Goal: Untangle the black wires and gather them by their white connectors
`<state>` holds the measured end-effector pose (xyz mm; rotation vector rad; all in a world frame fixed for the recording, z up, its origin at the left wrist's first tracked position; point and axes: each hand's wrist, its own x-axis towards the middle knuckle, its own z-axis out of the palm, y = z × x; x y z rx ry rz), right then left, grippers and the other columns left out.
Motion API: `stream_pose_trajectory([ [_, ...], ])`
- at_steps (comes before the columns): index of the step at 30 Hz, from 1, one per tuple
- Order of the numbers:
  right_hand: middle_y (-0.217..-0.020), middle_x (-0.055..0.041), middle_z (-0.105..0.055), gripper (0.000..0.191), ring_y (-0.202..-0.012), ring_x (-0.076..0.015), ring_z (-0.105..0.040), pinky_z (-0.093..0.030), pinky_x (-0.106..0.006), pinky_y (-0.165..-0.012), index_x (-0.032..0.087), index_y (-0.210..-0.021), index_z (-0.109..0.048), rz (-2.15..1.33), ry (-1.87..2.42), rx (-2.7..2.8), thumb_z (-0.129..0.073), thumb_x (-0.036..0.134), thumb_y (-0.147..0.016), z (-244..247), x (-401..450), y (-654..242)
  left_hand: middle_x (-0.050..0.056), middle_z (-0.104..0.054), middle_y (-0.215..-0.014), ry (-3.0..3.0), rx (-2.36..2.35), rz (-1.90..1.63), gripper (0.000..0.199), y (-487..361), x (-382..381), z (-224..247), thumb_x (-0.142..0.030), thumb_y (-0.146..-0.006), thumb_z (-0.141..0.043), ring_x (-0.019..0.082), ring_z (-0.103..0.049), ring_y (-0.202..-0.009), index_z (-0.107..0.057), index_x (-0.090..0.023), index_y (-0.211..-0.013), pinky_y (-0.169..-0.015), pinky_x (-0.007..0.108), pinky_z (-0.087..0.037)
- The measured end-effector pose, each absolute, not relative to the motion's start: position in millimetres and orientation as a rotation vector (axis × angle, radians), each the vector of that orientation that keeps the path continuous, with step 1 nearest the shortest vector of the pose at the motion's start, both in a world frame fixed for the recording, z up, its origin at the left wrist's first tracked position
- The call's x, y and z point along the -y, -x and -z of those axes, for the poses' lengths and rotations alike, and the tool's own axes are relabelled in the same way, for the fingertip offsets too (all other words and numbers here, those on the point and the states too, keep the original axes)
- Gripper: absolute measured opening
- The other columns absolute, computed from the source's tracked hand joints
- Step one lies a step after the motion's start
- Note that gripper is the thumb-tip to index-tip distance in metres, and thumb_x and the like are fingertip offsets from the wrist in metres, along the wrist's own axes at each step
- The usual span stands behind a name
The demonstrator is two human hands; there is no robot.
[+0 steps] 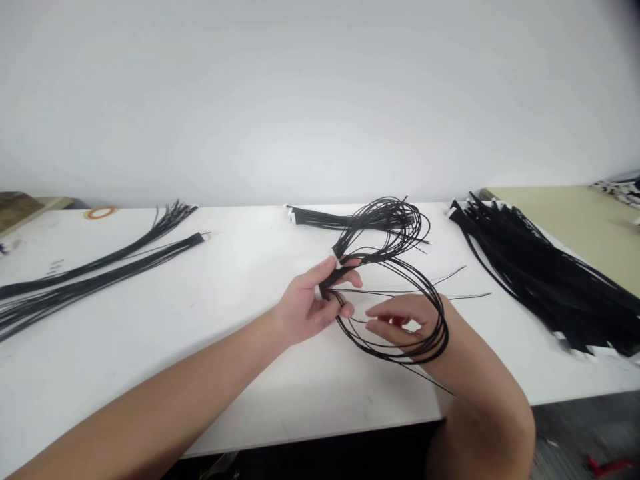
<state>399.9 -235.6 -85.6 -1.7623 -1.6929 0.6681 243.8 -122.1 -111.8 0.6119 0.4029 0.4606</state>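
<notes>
Left hand point(309, 305) clamped on wires point(327, 280) beside white connectors point(318, 292); right hand point(417, 309) curled, its grip unclear; wires likely light, springy, best held at connectors

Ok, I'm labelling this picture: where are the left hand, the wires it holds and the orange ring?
Left hand point(306, 305), head view: between wrist and thumb.
Held wires point(331, 277), head view: gathered section.
Orange ring point(90, 215), head view: left side of band.
</notes>
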Motion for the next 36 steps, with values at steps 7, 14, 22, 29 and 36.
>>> stream_pose_trajectory([
  [7,-0.09,-0.0019,-0.067,0.019,-0.077,-0.0151,-0.061,-0.048,-0.024,-0.066,0.023,-0.094,-0.066,-0.496,1.727,1.55,-0.052,0.034,-0.087,84.0,234.2,-399.9,0.0,-0.065,-0.08,-0.656,-0.317,-0.399,0.032,-242.3,119.8,114.9,-0.037,-0.093,-0.039,-0.001,-0.029,-0.027,-0.063,-0.016,-0.095,-0.042,0.023,-0.032],
  [14,-0.08,-0.0013,-0.066,0.024,-0.066,-0.0133,-0.058,-0.043,-0.024,-0.059,0.024,-0.093,-0.068,-0.492,1.799,1.725,-0.045,0.034,-0.091,76.7,228.8,-391.5,0.005,-0.068,-0.087,-0.724,-0.247,-0.324,0.03,-239.8,121.3,118.5,-0.037,-0.091,-0.042,-0.001,-0.029,-0.027,-0.063,-0.015,-0.094,-0.043,0.024,-0.033],
  [22,-0.082,0.0015,-0.066,0.02,-0.061,-0.0117,-0.056,-0.04,-0.023,-0.052,0.028,-0.094,-0.066,-0.334,1.824,1.679,-0.049,0.037,-0.089,81.5,228.9,-388.6,0.009,-0.07,-0.097,-0.765,-0.219,-0.305,0.03,-239.4,122.3,116.4,-0.037,-0.091,-0.044,-0.001,-0.03,-0.028,-0.063,-0.015,-0.092,-0.046,0.027,-0.038],
  [29,-0.089,0.0012,-0.067,0.021,-0.062,-0.0122,-0.057,-0.038,-0.023,-0.053,0.031,-0.096,-0.066,-0.267,1.851,1.669,-0.048,0.037,-0.089,83.1,229.4,-386.9,0.008,-0.069,-0.1,-0.762,-0.22,-0.32,0.029,-239.5,122.9,116.2,-0.037,-0.092,-0.042,-0.002,-0.031,-0.027,-0.063,-0.017,-0.094,-0.048,0.027,-0.041],
  [36,-0.084,0.0006,-0.067,0.019,-0.06,-0.012,-0.057,-0.038,-0.023,-0.051,0.029,-0.093,-0.069,-0.13,1.85,1.678,-0.052,0.032,-0.086,85.5,228.3,-387.7,0.008,-0.069,-0.101,-0.758,-0.222,-0.315,0.026,-238.9,123.3,116.2,-0.037,-0.09,-0.047,-0.002,-0.032,-0.028,-0.064,-0.017,-0.096,-0.05,0.028,-0.043],
])
